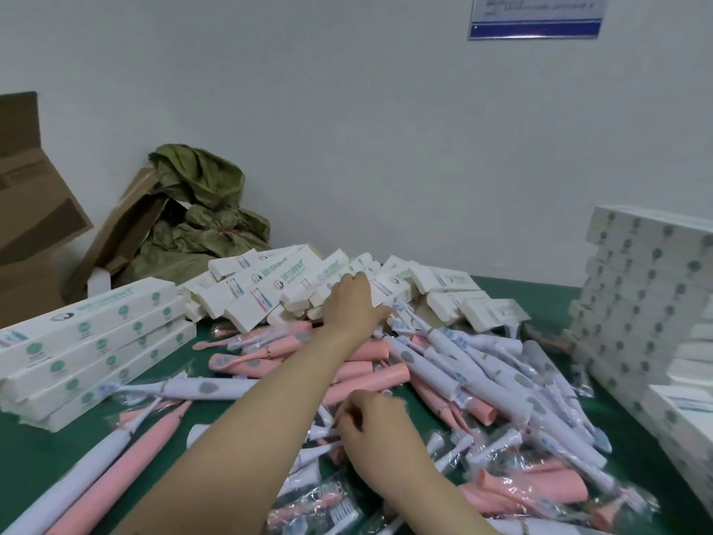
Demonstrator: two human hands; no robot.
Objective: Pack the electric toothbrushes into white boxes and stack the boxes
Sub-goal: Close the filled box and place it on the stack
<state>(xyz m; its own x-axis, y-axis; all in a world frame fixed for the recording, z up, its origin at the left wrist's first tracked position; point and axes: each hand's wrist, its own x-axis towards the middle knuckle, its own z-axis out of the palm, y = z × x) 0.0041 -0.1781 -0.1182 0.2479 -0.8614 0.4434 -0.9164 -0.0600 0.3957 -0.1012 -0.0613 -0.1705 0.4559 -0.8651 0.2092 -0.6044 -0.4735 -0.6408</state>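
Pink and pale lilac electric toothbrushes (443, 380) lie heaped across the green table (34, 457), many in clear crinkled wrap, with loose white brush heads (455, 444) mixed in at the near side. Two long handles, one lilac, one pink (127, 461), lie side by side at 8 o'clock.

Right hand (370, 422) — near, palm down, fingers curled into the pile of brush heads; whether it grips anything cannot be told. Its forearm runs in from 5 o'clock.

Left hand (353, 303) — far, arm stretched out long from 7 o'clock across the heap, fingers spread flat and resting on the loose white boxes (293, 279) at 12 o'clock; no clear grasp visible.

Toothbrush heap sits between and under both arms. Stack of closed white boxes (92, 341) at 9 o'clock, well left of the hands; taller stack of white boxes (640, 287) at 3 o'clock, against the heap's right edge. Beyond, at 10 o'clock, a crumpled olive bag (196, 218) and brown cartons (27, 210) against the wall.
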